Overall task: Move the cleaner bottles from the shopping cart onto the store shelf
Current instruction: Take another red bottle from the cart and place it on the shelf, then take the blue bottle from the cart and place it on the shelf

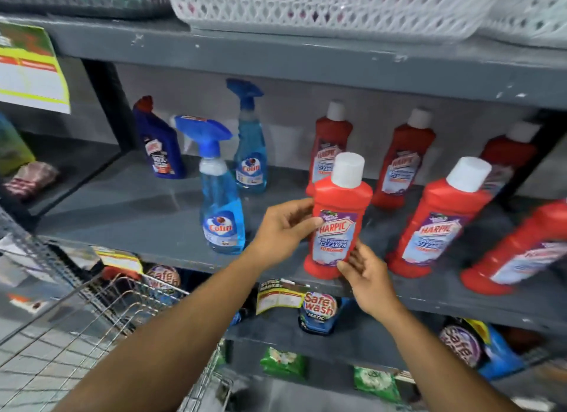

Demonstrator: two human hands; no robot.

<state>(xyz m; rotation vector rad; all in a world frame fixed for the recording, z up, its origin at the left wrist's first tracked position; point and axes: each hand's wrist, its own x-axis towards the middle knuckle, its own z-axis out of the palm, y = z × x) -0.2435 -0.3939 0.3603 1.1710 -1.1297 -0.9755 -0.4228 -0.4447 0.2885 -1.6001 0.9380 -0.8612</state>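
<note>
A red Harpic bathroom cleaner bottle (337, 218) with a white cap stands at the front edge of the grey store shelf (147, 215). My left hand (282, 230) grips its left side at the label. My right hand (365, 276) touches its lower right side near the base, fingers spread. Several more red Harpic bottles (441, 218) stand on the shelf to the right and behind. Two blue Colin spray bottles (221, 193) and a dark blue bottle (159, 141) stand to the left. The wire shopping cart (101, 307) is at lower left; its contents are not visible.
A white lattice basket (322, 9) sits on the shelf above. A price sign (27, 70) hangs at upper left. Safe Wash packs (319, 310) and green packets (283, 362) fill the shelves below. A dark shelf post (110, 104) stands left of the bottles.
</note>
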